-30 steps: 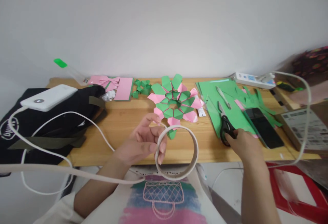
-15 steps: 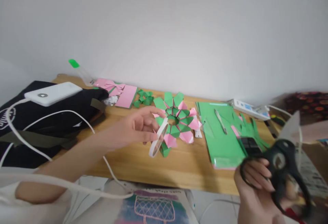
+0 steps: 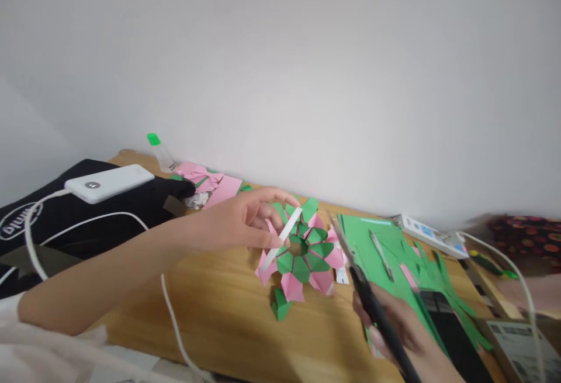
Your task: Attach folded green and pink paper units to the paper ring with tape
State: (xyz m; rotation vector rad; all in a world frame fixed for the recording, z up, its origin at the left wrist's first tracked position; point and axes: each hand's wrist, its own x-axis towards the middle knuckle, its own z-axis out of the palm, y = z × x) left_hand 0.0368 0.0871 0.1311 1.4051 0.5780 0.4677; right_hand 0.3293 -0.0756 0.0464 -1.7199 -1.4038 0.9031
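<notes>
A ring of folded pink and green paper [image 3: 300,266] lies on the wooden table [image 3: 228,313]. Over its left side, my left hand [image 3: 263,219] pinches a narrow white tape roll [image 3: 284,234], seen nearly edge-on. To the right of the paper ring, my right hand [image 3: 394,324] holds black-handled scissors [image 3: 372,301], their blades pointing up and left toward the ring. A small green folded piece [image 3: 281,306] sits just below the ring.
Green paper sheets [image 3: 363,248] bear a pen [image 3: 381,255]; a phone [image 3: 451,330] and a power strip [image 3: 429,234] are at right. At left, a white power bank [image 3: 111,183] with a cable rests on a black bag [image 3: 144,196]. A green-capped bottle [image 3: 162,155] stands behind.
My right hand has brought the scissors in from the lower right toward the paper ring. The tape roll has turned more edge-on in my left hand. The view has tilted upward.
</notes>
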